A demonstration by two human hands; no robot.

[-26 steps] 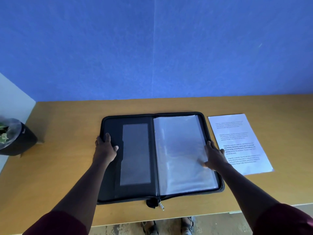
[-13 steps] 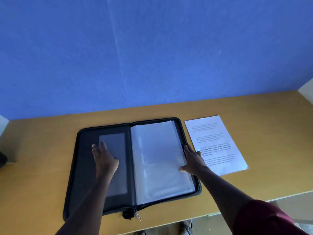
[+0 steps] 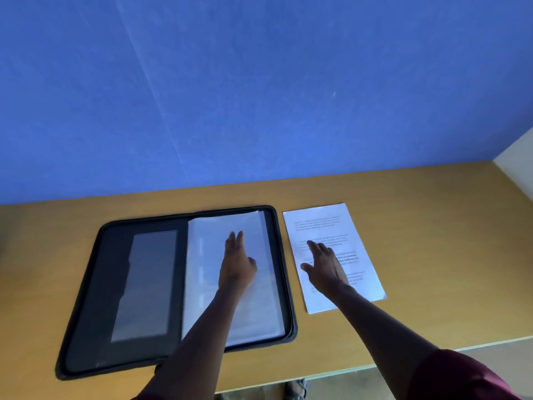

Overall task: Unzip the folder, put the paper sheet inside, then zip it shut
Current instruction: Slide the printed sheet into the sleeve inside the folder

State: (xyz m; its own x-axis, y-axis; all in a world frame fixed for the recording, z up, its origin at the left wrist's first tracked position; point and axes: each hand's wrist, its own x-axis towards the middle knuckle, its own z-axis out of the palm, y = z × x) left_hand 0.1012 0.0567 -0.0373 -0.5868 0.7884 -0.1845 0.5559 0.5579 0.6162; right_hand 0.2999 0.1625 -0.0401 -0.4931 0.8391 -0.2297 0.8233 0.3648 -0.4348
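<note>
Right hand [image 3: 326, 269] moved onto paper sheet [image 3: 354, 226]; print blurred, unreadable

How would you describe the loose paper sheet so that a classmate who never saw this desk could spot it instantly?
On the wooden desk, look just right of the open black folder. The paper sheet lies flat there under the right hand. Unlike the folder's glossy plastic sleeves, it is loose, white and printed.

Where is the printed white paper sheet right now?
The printed white paper sheet lies flat on the wooden table, just right of the open black zip folder.
</note>
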